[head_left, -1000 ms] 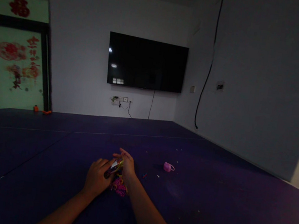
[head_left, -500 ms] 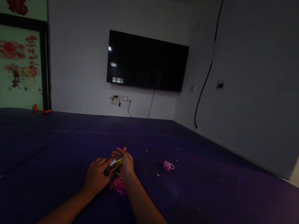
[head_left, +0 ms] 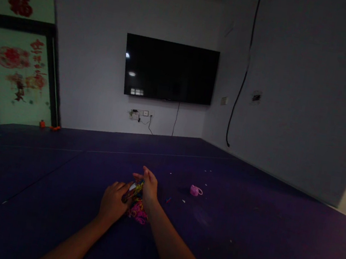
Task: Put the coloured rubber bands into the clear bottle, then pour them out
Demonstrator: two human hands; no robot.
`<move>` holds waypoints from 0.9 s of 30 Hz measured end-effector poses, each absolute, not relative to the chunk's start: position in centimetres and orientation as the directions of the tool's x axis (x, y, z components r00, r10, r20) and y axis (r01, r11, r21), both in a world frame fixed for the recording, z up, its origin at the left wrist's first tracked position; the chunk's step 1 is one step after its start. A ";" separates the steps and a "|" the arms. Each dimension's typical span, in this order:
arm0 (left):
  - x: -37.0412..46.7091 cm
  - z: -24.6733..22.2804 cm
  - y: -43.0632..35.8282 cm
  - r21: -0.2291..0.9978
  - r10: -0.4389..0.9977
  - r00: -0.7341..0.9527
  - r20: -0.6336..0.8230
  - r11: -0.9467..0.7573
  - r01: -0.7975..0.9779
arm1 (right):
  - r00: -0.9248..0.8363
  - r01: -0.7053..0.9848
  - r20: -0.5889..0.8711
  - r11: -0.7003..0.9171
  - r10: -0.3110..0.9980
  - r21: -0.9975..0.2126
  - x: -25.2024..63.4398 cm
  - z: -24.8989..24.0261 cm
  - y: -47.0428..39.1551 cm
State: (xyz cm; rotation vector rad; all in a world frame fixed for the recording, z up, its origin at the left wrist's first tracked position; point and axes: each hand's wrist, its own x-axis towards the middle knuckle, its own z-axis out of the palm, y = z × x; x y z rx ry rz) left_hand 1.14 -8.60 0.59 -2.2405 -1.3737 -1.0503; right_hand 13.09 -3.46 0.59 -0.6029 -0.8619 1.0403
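Note:
My left hand (head_left: 114,201) is closed round a small clear container (head_left: 131,190) that lies tilted, with yellow and other colours showing in it. At the container's upper right end is my right hand (head_left: 149,186), its fingers partly curled; what lies between them, if anything, is hidden. Under and between both hands rests a pile of small pink and multicoloured bands (head_left: 138,212) on the purple surface (head_left: 225,239). To the right sits a pink lid-like piece with a loop (head_left: 194,190).
White scraps and a small red and blue bit (head_left: 167,200) lie right of my hands. Orange objects (head_left: 42,123) are at the far left edge. A black television (head_left: 170,71) hangs on the wall ahead, and a dark cable (head_left: 238,96) hangs to its right.
My right hand has shifted slightly right, and its fingers have changed pose at the container's end. My left hand still holds the container. The view has moved slightly.

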 end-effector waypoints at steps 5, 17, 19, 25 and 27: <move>1.0 0.5 -8.5 0.131 0.626 0.247 0.739 -0.494 0.859 | 0.176 -0.512 0.336 0.378 0.925 -0.771 12.7 0.1 -3.1; 0.9 0.5 -8.3 0.169 0.663 0.287 0.692 -0.535 0.828 | 0.123 -0.491 0.222 0.254 0.967 -0.833 13.0 0.2 -2.8; 0.9 0.5 -8.3 0.149 0.659 0.304 0.688 -0.539 0.829 | 0.130 -0.459 0.233 0.267 0.964 -0.847 13.2 0.2 -2.7; 0.9 0.6 -8.4 0.099 0.572 0.360 0.737 -0.619 0.779 | 0.001 -0.488 0.181 0.158 0.984 -0.858 14.0 0.9 -2.5; 1.0 0.5 -8.4 0.080 0.547 0.380 0.746 -0.640 0.764 | -0.061 -0.512 0.150 0.098 0.987 -0.854 14.4 1.2 -2.7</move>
